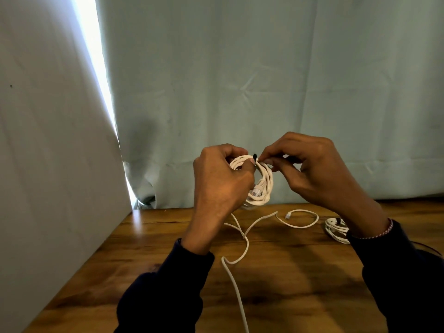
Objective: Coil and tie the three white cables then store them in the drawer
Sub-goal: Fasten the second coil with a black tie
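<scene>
We see left hand gripping round white cable coil, right hand pinching black tie; loose cable snakes over grainy wooden table.

wooden table; on it a loose white cable; a tied coil right.

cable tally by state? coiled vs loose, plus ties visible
Coiled white cables: 2, the coil held up in the left hand and right hand, and the tied coil on the table
Loose white cables: 1
Black ties: 2
Total: 5
</scene>
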`<state>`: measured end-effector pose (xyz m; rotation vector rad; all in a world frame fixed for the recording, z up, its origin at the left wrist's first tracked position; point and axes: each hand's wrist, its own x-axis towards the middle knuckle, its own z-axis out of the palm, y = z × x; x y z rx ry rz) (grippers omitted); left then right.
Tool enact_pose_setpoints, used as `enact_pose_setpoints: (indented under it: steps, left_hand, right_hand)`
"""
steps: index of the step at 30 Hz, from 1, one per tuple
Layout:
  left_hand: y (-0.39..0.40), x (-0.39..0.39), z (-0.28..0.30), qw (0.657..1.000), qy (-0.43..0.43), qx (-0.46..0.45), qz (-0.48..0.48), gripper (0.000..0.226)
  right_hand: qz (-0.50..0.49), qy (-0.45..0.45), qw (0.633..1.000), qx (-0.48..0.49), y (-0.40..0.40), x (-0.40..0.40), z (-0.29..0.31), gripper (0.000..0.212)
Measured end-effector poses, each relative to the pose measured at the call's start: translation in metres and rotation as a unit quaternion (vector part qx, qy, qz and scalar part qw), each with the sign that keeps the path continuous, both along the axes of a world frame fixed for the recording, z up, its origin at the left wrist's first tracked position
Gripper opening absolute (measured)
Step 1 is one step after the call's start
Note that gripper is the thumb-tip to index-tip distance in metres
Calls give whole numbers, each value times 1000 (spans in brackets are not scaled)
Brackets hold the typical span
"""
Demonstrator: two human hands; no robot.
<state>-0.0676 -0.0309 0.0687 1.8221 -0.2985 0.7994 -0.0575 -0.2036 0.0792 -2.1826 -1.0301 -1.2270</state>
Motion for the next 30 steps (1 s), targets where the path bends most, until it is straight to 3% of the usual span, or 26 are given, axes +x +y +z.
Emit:
enact_pose_setpoints:
  steps: [7, 10, 17, 23, 30]
  left_hand:
    - [-3, -1, -1, 984, 87, -109, -108, 6]
    - [2, 0, 2, 981, 84, -106, -140, 6]
    - [7, 0, 3, 984, 12, -16, -179, 11]
    - [-3, -2, -5, 989, -82, 72, -99, 17]
    - [-20, -7, -16, 976, -182, 109, -54, 26]
  right_hand:
    - [-29, 29, 999, -33, 2, -6, 1, 15]
    - [-16, 83, 996, 0, 2, -11, 4, 14]
    - [-23, 232, 969, 82, -8, -30, 16, 49]
    - [-81, 256, 961, 65, -8, -36, 19, 52]
    - [-101, 311, 942, 71, -16, -37, 24, 49]
